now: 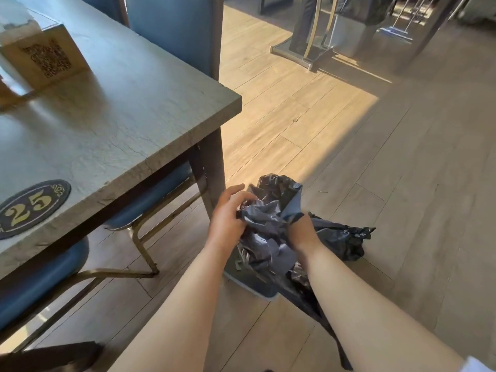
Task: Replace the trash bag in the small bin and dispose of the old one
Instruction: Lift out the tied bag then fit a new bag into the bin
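A crumpled dark grey trash bag (pixel 271 210) bunches up over the small bin (pixel 257 289), whose grey rim shows on the floor beside the table leg. My left hand (pixel 228 213) grips the bag's left side, fingers curled into the plastic. My right hand (pixel 303 232) clutches the bag's right side. A second black bag (pixel 346 237), bunched and tied, lies on the floor just right of my right hand. Most of the bin is hidden under the plastic and my arms.
A grey table (pixel 120 116) with a number 25 plaque (pixel 32 206) and a QR sign (pixel 48 60) stands at left. Blue chairs (pixel 150 197) are tucked under it. Wooden floor stretches right. A metal stand (pixel 308 49) and a mop (pixel 397 33) are far back.
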Demonstrator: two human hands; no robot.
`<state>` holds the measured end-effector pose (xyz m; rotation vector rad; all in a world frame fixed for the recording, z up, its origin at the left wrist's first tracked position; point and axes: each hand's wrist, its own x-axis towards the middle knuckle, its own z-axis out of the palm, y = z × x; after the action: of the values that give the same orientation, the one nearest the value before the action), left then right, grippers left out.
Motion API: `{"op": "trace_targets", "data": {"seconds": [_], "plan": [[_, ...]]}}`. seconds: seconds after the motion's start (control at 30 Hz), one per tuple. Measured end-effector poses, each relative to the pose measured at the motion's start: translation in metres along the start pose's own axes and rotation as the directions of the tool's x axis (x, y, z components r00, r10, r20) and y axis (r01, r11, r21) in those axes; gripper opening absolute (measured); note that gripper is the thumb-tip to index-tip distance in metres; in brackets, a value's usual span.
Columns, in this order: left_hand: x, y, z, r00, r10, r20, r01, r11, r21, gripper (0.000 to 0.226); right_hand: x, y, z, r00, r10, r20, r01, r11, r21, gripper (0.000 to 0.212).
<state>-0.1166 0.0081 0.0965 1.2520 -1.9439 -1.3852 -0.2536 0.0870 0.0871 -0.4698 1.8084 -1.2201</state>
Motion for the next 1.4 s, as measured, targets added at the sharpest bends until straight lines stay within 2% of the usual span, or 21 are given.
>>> {"op": "trace_targets", "data": {"seconds": [0.1,0.2,0.3,0.4,0.5,0.53,0.6,0.67,0.8,0.87,0.9,0.93,1.0,1.03,1.1,1.2,1.23,1.27,1.33,1.4], "plan": [[0.012,-0.033,-0.001,0.985,-0.052,-0.162,0.044,0.998,-0.049,0.032,0.026,0.029,0.007,1.000,-0.020,-0.022,0.021,1.000,0.016,0.025],[0.025,-0.068,-0.013,0.936,-0.052,-0.348,0.055,0.999,-0.001,0.021,0.044,0.056,0.005,0.989,0.006,-0.145,0.004,0.998,0.065,0.027],[0.038,-0.103,-0.016,0.911,-0.029,-0.411,0.082,0.990,0.112,0.020,0.062,0.076,0.003,0.975,0.041,-0.217,-0.003,0.985,0.170,0.024],[0.052,-0.130,-0.006,0.929,0.139,-0.342,-0.065,0.974,0.218,0.033,0.083,0.093,0.013,0.975,0.052,-0.216,0.002,0.970,0.243,0.030],[0.064,-0.153,0.005,0.943,0.265,-0.200,-0.221,0.951,0.217,0.051,0.105,0.114,0.022,0.974,0.057,-0.219,0.011,0.955,0.297,0.034],[0.067,-0.160,0.008,0.947,0.273,-0.169,-0.239,0.951,0.197,0.050,0.110,0.120,0.023,0.973,0.066,-0.220,0.006,0.950,0.311,0.030],[0.071,-0.172,0.012,0.974,0.201,-0.108,-0.180,0.968,0.174,0.036,0.121,0.131,0.023,0.975,0.049,-0.217,0.025,0.945,0.327,0.021],[0.076,-0.186,0.015,0.989,0.134,-0.055,-0.125,0.982,0.141,0.025,0.132,0.141,0.020,0.973,0.005,-0.231,0.072,0.943,0.324,0.022],[0.083,-0.199,0.028,0.982,0.172,0.074,-0.175,0.984,0.040,0.057,0.148,0.153,0.020,0.985,-0.021,-0.171,0.086,0.918,0.386,0.043],[0.090,-0.205,0.035,0.976,0.177,0.129,-0.182,0.983,0.034,0.072,0.152,0.156,0.020,0.982,-0.090,-0.164,0.143,0.927,0.347,0.036],[0.095,-0.209,0.039,0.976,0.182,0.118,-0.194,0.976,0.104,0.068,0.153,0.156,0.019,0.979,-0.126,-0.158,0.173,0.929,0.328,0.027],[0.101,-0.212,0.042,0.977,0.194,0.090,-0.209,0.956,0.206,0.052,0.154,0.156,0.018,0.979,-0.148,-0.143,0.186,0.933,0.308,0.022],[0.110,-0.216,0.048,0.976,0.217,0.034,-0.213,0.896,0.389,0.013,0.154,0.158,0.016,0.982,-0.181,-0.062,0.191,0.944,0.270,0.028],[0.113,-0.219,0.051,0.975,0.224,0.007,-0.205,0.880,0.428,0.014,0.152,0.160,0.015,0.984,-0.178,-0.026,0.178,0.948,0.265,0.036],[0.121,-0.227,0.055,0.963,0.264,-0.053,-0.219,0.883,0.416,0.020,0.145,0.164,0.015,0.991,-0.128,0.024,0.119,0.962,0.244,0.037],[0.127,-0.238,0.056,0.957,0.267,-0.109,-0.212,0.908,0.361,0.017,0.132,0.176,0.018,0.983,-0.024,0.181,0.014,0.998,0.056,0.020],[0.127,-0.241,0.057,0.963,0.251,-0.100,-0.204,0.919,0.338,0.019,0.128,0.180,0.021,0.975,0.017,0.221,-0.012,1.000,-0.027,0.023],[0.127,-0.242,0.058,0.970,0.225,-0.088,-0.187,0.931,0.315,0.021,0.126,0.184,0.024,0.970,0.057,0.235,-0.030,0.993,-0.116,0.036],[0.121,-0.240,0.056,0.976,0.197,-0.095,-0.166,0.949,0.267,0.021,0.130,0.194,0.028,0.976,0.108,0.187,-0.057,0.964,-0.258,0.059],[0.116,-0.239,0.049,0.973,0.187,-0.137,-0.152,0.960,0.237,0.024,0.132,0.197,0.030,0.987,0.102,0.121,-0.069,0.967,-0.247,0.047]]}}
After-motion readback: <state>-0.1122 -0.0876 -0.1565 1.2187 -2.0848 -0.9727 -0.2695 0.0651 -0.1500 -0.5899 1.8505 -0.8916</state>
